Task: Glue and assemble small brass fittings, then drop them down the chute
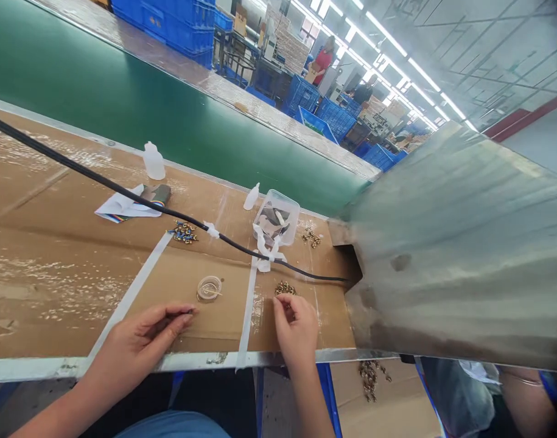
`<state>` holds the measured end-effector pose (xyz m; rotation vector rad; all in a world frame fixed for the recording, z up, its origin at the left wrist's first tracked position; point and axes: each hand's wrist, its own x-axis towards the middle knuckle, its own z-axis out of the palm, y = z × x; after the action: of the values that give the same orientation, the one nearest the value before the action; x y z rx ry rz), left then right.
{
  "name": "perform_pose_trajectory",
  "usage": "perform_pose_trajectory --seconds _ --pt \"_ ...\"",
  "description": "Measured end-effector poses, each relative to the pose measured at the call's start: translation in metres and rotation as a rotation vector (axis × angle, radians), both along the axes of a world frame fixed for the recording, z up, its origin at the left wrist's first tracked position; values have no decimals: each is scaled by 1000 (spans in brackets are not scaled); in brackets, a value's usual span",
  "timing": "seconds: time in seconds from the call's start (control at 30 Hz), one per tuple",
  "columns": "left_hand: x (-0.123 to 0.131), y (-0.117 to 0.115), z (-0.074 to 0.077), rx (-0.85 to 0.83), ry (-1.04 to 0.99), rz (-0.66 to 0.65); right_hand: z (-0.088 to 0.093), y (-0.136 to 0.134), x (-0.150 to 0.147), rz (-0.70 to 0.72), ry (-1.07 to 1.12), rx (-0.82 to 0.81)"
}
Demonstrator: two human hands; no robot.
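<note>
The right hand (296, 328) was bent over a small heap of brass-coloured metal fittings (285, 288) on a cardboard-covered workbench (68, 292), its fingertips bunched at the heap's near edge; whether they pinched any piece could not be told. The left hand (141, 340) lay well to its left, fingers close together and reaching forward, thumb near the forefinger, with anything held too small to make out. The step in hand appeared to be picking fittings from that heap, and the position seemed to call only for a short, careful lift. Between the hands sat a small round clear dish (209, 288), and beyond them a black cable (123, 182) crossed the board, held by white tape (211, 229). Further fittings (184, 232) lay near a clear plastic box (277, 217) and white squeeze bottles (153, 161). A multicoloured ribbon cable (157, 198) rested on white paper (123, 207). No brand, label or writing could be read.
</note>
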<state>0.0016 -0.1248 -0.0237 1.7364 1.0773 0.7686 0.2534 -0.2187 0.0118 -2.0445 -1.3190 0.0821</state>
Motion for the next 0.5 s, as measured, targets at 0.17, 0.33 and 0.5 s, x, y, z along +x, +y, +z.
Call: perform_pose_trajectory --seconds 0.17,0.33,0.5 --pt "3 -1 7 37 17 18 -5 -10 22 -34 -147 -146" --pt "4 -3 10 39 24 18 -6 -5 16 13 -198 -220" --pt "3 -3 8 33 41 3 -2 -8 14 141 -72 -188"
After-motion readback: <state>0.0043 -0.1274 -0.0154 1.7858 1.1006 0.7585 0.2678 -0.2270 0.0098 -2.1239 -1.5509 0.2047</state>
